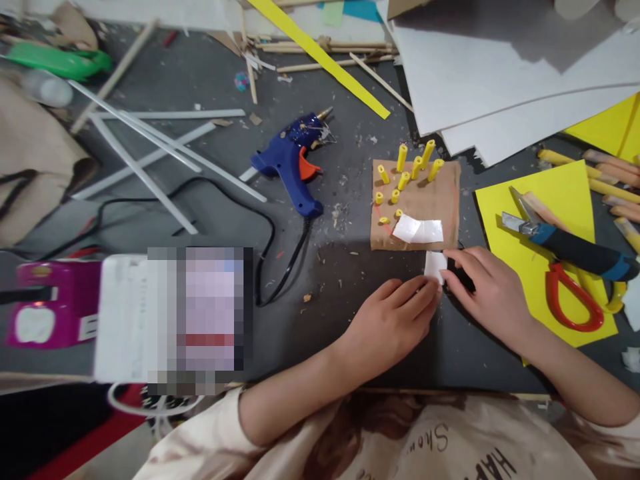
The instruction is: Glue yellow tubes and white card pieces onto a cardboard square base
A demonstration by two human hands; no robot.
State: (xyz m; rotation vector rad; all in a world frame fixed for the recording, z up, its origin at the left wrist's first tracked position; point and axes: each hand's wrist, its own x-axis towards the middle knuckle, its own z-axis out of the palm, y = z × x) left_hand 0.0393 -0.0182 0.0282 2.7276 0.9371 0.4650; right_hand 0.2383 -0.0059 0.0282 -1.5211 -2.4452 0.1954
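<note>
A small white paper piece (435, 265) is held between my two hands, just below the cardboard square. My left hand (393, 327) has its fingers bunched at the paper's lower edge. From the other side, my right hand (493, 283) pinches the paper's right edge with thumb and forefinger. The brown cardboard square (433, 200) lies flat, with several yellow paper tubes (417, 168) standing on it at differing heights. Two more white paper pieces (417, 230) rest near its front edge. My left fingertips partly hide the paper's lower end.
Left of the cardboard lies a blue glue gun (293, 163), its black cord curling leftward. A utility knife (575, 247) and red-handled scissors (575, 307) lie on yellow paper (535, 193) at right. Glue sticks (145, 173), a phone (215, 313) and white sheets (450, 87) surround the area.
</note>
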